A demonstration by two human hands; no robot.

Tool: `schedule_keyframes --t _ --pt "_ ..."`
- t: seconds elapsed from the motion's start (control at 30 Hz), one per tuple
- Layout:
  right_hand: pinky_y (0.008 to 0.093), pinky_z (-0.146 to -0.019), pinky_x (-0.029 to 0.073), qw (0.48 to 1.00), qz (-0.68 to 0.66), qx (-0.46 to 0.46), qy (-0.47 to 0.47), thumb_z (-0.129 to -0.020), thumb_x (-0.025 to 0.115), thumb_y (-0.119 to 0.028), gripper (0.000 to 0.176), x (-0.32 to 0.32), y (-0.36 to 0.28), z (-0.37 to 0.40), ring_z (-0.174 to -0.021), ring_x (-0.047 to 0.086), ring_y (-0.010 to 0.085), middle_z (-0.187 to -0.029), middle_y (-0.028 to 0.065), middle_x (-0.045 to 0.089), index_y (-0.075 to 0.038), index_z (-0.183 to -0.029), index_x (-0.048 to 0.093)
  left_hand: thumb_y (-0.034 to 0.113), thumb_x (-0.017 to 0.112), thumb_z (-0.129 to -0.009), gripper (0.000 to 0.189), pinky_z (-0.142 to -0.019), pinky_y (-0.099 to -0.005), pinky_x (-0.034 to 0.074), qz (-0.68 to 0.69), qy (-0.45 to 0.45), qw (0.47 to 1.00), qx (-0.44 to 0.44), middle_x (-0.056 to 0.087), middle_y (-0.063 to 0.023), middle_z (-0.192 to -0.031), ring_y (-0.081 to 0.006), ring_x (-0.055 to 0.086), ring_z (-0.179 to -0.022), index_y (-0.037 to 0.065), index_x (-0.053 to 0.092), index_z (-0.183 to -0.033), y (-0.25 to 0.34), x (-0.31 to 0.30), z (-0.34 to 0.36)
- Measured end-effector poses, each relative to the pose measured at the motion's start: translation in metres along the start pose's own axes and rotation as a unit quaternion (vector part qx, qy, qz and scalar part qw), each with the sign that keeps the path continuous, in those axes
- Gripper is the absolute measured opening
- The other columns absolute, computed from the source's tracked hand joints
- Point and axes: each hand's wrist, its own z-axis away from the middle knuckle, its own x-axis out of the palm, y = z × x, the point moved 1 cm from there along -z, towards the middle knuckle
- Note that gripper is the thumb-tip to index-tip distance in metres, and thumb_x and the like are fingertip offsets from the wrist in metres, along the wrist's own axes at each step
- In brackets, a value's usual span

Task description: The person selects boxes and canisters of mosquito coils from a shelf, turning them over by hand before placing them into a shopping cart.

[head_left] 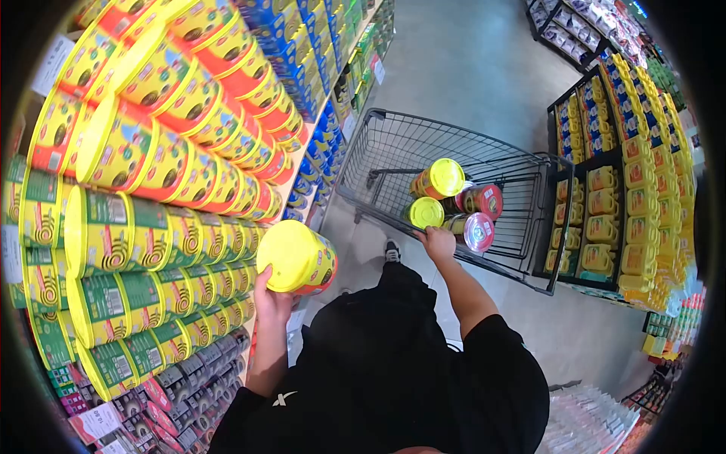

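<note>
My left hand (272, 303) holds a yellow-lidded can with a red and yellow label (297, 259), lifted beside the shelf of matching cans. My right hand (437, 243) reaches into the wire shopping cart (378, 144) and grips a green can with a yellow lid (423, 213). Inside the cart lie another yellow-lidded can (439, 179) and two pink-lidded cans (482, 200), (475, 231), all close to my right hand.
Shelves on the left carry rows of red-yellow cans (181, 98) above green cans (128, 257), with blue packs (302, 53) further along. A display of yellow containers (628, 204) stands right of the cart. Grey aisle floor (469, 60) stretches ahead.
</note>
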Motion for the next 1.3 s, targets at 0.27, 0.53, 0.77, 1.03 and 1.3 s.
schedule_keyframes --t 0.27,0.53,0.77,1.03,1.3 --pt "0.0456 -0.062 0.054 0.999 0.007 0.006 -0.031 -0.088 0.064 -0.057 0.051 -0.003 0.070 -0.105 -0.069 0.068 0.0319 -0.070 0.0124 0.068 -0.008 -0.074 0.069 0.030 0.057 -0.096 0.057 -0.100 -0.0477 0.052 0.003 0.022 1.000 0.013 0.058 -0.0141 -0.141 -0.0299 0.060 -0.124 0.004 0.045 -0.145 -0.024 0.094 -0.034" --pt "0.0454 -0.061 0.054 0.998 0.044 0.002 -0.041 -0.090 0.058 -0.062 0.054 -0.004 0.114 -0.170 -0.068 0.068 0.0321 -0.070 0.0120 0.067 -0.011 -0.076 0.067 0.030 0.057 -0.096 0.056 -0.100 -0.0480 0.053 0.009 0.050 0.998 0.026 0.059 -0.0142 -0.140 -0.0296 0.061 -0.124 0.004 0.045 -0.145 -0.024 0.122 -0.062" --pt "0.0458 -0.065 0.054 0.997 0.043 0.014 -0.061 -0.090 0.061 -0.057 0.050 -0.010 0.125 -0.213 -0.074 0.068 0.0324 -0.073 0.0123 0.069 -0.010 -0.076 0.068 0.029 0.057 -0.096 0.055 -0.100 -0.0465 0.053 0.008 0.062 0.998 0.026 0.060 -0.0138 -0.138 -0.0282 0.062 -0.123 0.003 0.046 -0.143 -0.011 0.136 -0.094" --pt "0.0482 -0.067 0.053 0.996 0.034 0.015 -0.081 -0.090 0.062 -0.055 0.048 -0.006 0.127 -0.242 -0.077 0.068 0.0347 -0.077 0.0128 0.070 -0.009 -0.077 0.066 0.026 0.061 -0.095 0.053 -0.105 -0.0433 0.049 0.017 0.050 0.998 0.027 0.062 -0.0122 -0.136 -0.0262 0.060 -0.124 0.002 0.049 -0.142 0.018 0.150 -0.146" --pt "0.0501 -0.073 0.053 0.990 0.002 0.029 -0.140 -0.094 0.058 -0.054 0.049 -0.010 0.122 -0.255 -0.087 0.067 0.0370 -0.088 0.0149 0.070 -0.006 -0.086 0.065 0.028 0.055 -0.098 0.055 -0.112 -0.0438 0.039 0.000 -0.050 0.999 0.003 0.054 -0.0106 -0.145 -0.0267 0.053 -0.132 0.002 0.045 -0.145 0.044 0.162 -0.198"
